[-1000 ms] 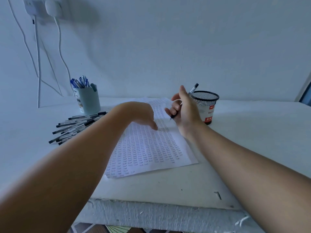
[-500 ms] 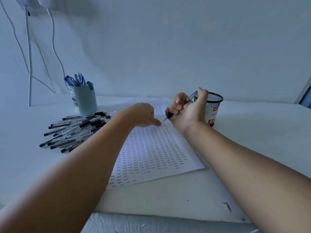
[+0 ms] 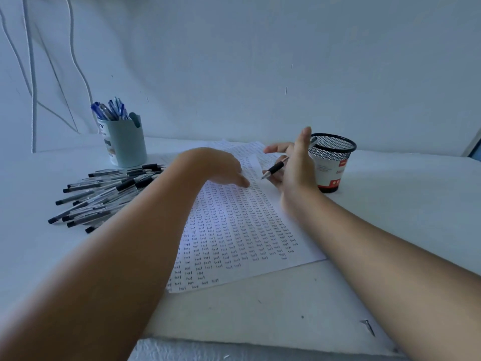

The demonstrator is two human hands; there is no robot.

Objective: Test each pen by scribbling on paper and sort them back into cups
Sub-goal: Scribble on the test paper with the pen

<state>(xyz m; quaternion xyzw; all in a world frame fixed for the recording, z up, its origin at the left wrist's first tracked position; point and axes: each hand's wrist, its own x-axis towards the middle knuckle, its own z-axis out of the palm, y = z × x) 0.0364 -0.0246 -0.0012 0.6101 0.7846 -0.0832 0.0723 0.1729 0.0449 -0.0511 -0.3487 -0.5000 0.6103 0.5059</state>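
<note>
A sheet of paper (image 3: 234, 230) covered with rows of small written words lies in the middle of the white table. My left hand (image 3: 210, 165) rests on its upper part, fingertips down on the sheet. My right hand (image 3: 296, 168) holds a black-grip pen (image 3: 276, 168) just above the paper's top right area. The pen's tip points down and left, while my thumb stands up and my index finger stretches out. A pile of several black-capped pens (image 3: 104, 194) lies to the left. A light blue cup (image 3: 127, 144) behind it holds blue pens (image 3: 109, 110). A black mesh cup (image 3: 330, 162) stands right behind my right hand.
White cables (image 3: 31, 74) hang down the wall at the far left. A small dark screw (image 3: 368, 327) lies near the table's front edge (image 3: 234, 345) at the right. The wall runs close behind both cups.
My right hand has opened its thumb and index finger and turned the pen so its tip points down at the paper. My left hand slid slightly right on the sheet.
</note>
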